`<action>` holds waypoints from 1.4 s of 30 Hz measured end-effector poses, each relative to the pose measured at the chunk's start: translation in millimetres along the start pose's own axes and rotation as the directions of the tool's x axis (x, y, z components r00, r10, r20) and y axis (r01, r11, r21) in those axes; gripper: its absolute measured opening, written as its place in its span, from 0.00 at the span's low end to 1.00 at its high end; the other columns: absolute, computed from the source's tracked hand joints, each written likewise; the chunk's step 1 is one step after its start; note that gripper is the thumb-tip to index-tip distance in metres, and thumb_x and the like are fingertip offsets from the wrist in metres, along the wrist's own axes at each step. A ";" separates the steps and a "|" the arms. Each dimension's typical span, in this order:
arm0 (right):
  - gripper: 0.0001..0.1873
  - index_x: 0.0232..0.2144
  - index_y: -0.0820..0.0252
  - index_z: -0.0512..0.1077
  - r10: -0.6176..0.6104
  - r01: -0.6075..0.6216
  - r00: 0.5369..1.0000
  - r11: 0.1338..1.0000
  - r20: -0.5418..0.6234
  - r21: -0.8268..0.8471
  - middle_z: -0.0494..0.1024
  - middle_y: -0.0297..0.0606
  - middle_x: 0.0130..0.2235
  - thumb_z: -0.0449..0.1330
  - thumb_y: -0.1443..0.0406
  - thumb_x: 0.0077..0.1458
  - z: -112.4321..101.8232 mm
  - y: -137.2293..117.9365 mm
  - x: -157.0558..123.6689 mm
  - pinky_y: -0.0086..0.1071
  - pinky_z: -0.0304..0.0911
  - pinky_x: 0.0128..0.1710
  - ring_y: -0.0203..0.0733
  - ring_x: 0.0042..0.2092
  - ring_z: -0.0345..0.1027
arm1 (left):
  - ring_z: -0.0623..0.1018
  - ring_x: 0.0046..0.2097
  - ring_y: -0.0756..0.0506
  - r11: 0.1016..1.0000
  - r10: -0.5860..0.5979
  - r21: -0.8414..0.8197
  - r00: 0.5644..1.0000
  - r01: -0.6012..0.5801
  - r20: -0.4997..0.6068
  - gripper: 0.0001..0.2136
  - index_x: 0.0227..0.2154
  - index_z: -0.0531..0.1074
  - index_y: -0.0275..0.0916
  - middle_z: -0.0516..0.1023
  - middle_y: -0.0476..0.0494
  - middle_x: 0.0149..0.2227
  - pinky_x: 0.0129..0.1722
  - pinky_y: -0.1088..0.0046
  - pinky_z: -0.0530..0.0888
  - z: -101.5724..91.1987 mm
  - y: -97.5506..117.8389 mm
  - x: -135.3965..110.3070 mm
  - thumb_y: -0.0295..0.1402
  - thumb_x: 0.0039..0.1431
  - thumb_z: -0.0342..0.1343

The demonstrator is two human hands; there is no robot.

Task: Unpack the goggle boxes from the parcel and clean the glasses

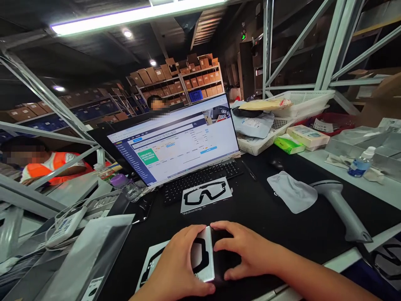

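Observation:
A flat white box (203,261) printed with a black goggle frame lies near the front of the black desk mat. Across its top reaches my left hand (177,265), with fingers at the far edge and the thumb at the near edge. My right hand (247,251) curls around the dark right end, its index fingertip at the far corner and its thumb lower down. Part of the print is covered by my left hand. Beyond my hands, a similar goggle-printed box (206,194) lies against the keyboard (200,177).
A monitor (181,142) stands behind the keyboard. To the right lie a grey pouch (291,192), a barcode scanner (343,209) and a mouse (277,164). Clear plastic bags (84,255) are at left. White baskets (257,144) hold parcels. A person in an orange vest (61,163) sits at left.

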State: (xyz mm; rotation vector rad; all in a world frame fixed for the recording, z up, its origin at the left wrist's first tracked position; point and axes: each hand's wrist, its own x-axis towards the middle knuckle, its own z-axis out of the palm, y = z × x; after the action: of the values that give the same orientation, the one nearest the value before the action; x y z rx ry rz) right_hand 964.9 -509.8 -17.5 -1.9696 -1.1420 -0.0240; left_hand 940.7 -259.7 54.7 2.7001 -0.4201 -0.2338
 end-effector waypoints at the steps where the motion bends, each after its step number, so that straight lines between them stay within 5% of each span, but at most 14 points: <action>1: 0.32 0.54 0.51 0.73 -0.028 0.028 1.000 0.999 0.000 -0.021 0.59 0.48 0.68 0.73 0.54 0.47 0.6 -0.1 -0.3 0.49 0.60 0.62 0.56 0.66 0.58 | 0.71 0.60 0.29 1.000 -0.007 0.003 1.000 0.007 -0.001 0.48 0.60 0.67 0.42 0.71 0.35 0.61 0.62 0.49 0.67 -2.5 -0.2 -1.5 0.39 0.28 0.74; 7: 0.36 0.59 0.47 0.71 -0.085 0.087 0.996 0.995 0.035 -0.054 0.56 0.47 0.70 0.73 0.55 0.48 2.5 0.3 -1.3 0.50 0.60 0.62 0.57 0.66 0.58 | 0.72 0.59 0.28 0.999 -0.016 0.030 0.999 0.015 0.046 0.51 0.60 0.68 0.43 0.72 0.36 0.60 0.60 0.49 0.69 -9.6 -1.4 -11.2 0.40 0.24 0.75; 21: 0.40 0.62 0.40 0.66 0.011 0.008 0.987 0.994 0.160 -0.112 0.47 0.46 0.73 0.74 0.55 0.48 0.7 1.1 -1.5 0.60 0.50 0.66 0.62 0.68 0.53 | 0.70 0.60 0.28 1.000 0.009 0.002 0.996 -0.009 0.087 0.49 0.59 0.66 0.40 0.69 0.32 0.60 0.62 0.48 0.67 -4.8 3.1 -6.2 0.39 0.25 0.75; 25: 0.54 0.67 0.35 0.55 0.108 -0.106 0.973 0.994 0.202 -0.019 0.41 0.45 0.74 0.76 0.55 0.43 6.8 -2.8 -2.4 0.65 0.51 0.65 0.70 0.69 0.48 | 0.71 0.60 0.29 0.999 0.042 -0.006 0.999 -0.042 -0.022 0.47 0.60 0.62 0.41 0.68 0.34 0.60 0.60 0.49 0.70 -7.1 -8.6 -9.0 0.38 0.31 0.72; 28: 0.58 0.69 0.43 0.52 0.215 -0.229 0.973 0.950 0.089 0.214 0.48 0.49 0.72 0.77 0.54 0.42 12.1 -6.8 -1.0 0.58 0.55 0.65 0.65 0.69 0.49 | 0.73 0.58 0.32 0.996 0.091 0.038 0.980 -0.086 -0.178 0.47 0.60 0.58 0.43 0.68 0.34 0.60 0.57 0.52 0.73 -8.8 -15.1 -17.9 0.38 0.34 0.72; 31: 0.41 0.63 0.56 0.64 0.396 -0.288 0.914 0.784 -0.087 0.550 0.68 0.50 0.61 0.72 0.55 0.50 12.7 -7.6 3.1 0.49 0.64 0.61 0.54 0.60 0.66 | 0.76 0.54 0.35 0.979 0.179 0.161 0.908 -0.126 -0.379 0.47 0.60 0.57 0.42 0.70 0.35 0.57 0.50 0.58 0.78 -5.6 -17.5 -32.4 0.40 0.34 0.73; 33: 0.30 0.54 0.60 0.71 0.471 -0.293 0.878 0.669 -0.084 0.683 0.75 0.48 0.52 0.70 0.57 0.51 11.3 -7.2 5.6 0.47 0.69 0.54 0.51 0.52 0.72 | 0.76 0.52 0.35 0.950 0.266 0.280 0.833 -0.141 -0.485 0.47 0.60 0.58 0.38 0.70 0.34 0.55 0.47 0.61 0.79 -1.4 -20.0 -41.6 0.44 0.37 0.72; 35: 0.28 0.50 0.61 0.73 0.456 -0.294 0.889 0.633 -0.038 0.716 0.76 0.47 0.50 0.72 0.58 0.48 11.4 -7.1 6.1 0.47 0.70 0.52 0.51 0.51 0.73 | 0.75 0.52 0.35 0.884 0.411 0.430 0.747 -0.185 -0.524 0.42 0.60 0.59 0.32 0.70 0.30 0.54 0.47 0.62 0.78 2.3 -23.0 -47.0 0.47 0.46 0.68; 37: 0.37 0.54 0.59 0.71 0.414 -0.278 0.910 0.645 -0.019 0.711 0.72 0.48 0.55 0.76 0.57 0.42 15.6 -7.5 4.6 0.48 0.66 0.56 0.53 0.56 0.69 | 0.74 0.53 0.36 0.759 0.591 0.596 0.659 -0.260 -0.465 0.33 0.59 0.61 0.26 0.72 0.27 0.52 0.53 0.62 0.74 4.4 -23.2 -47.0 0.46 0.58 0.59; 39: 0.57 0.65 0.57 0.60 0.391 -0.274 0.920 0.664 -0.011 0.696 0.63 0.50 0.63 0.79 0.56 0.34 24.3 -8.3 2.2 0.50 0.60 0.63 0.56 0.63 0.61 | 0.73 0.55 0.36 0.597 0.735 0.725 0.596 -0.344 -0.323 0.25 0.56 0.66 0.24 0.73 0.27 0.52 0.61 0.61 0.66 6.2 -17.8 -43.0 0.43 0.67 0.50; 42: 0.82 0.72 0.54 0.36 0.389 -0.288 0.921 0.695 -0.009 0.659 0.49 0.54 0.70 0.82 0.58 0.24 39.5 -11.2 -0.1 0.52 0.51 0.67 0.59 0.68 0.52 | 0.72 0.57 0.38 0.484 0.797 0.774 0.571 -0.408 -0.198 0.22 0.52 0.72 0.27 0.77 0.33 0.52 0.67 0.61 0.56 11.5 -0.6 -34.5 0.41 0.69 0.45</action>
State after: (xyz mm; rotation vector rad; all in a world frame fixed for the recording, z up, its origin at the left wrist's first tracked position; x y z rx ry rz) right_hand 942.3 -480.8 -35.8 -1.4757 -0.5491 0.3739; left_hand 905.9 -252.2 47.5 2.7684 -1.5230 1.0998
